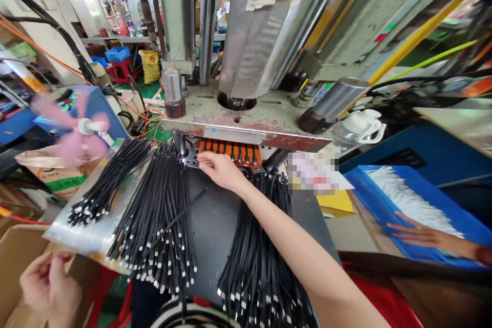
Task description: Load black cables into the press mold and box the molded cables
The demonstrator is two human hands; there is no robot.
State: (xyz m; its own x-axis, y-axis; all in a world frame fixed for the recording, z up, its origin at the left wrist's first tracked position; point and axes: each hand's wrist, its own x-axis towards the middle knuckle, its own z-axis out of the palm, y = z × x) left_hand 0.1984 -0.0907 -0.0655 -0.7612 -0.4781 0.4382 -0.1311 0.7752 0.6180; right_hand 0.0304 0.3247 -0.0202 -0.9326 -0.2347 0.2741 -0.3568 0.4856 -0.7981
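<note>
My right hand reaches to the front left edge of an orange mould plate under the press. Its fingers are closed together; what they hold, if anything, is hidden. Several black cable ends lie side by side across the orange plate. At the lower left, over a cardboard box, my left hand is closed in a pinch, and I cannot make out anything in it. Bundles of black cables with pale metal ends are spread on both sides of the dark table: a left bundle and a right bundle.
The press's heavy plate hangs over the mould between steel posts. A pink fan spins at left. At right, another person's hand is over a blue tray of white strands. Another cable pile lies on a plastic sheet.
</note>
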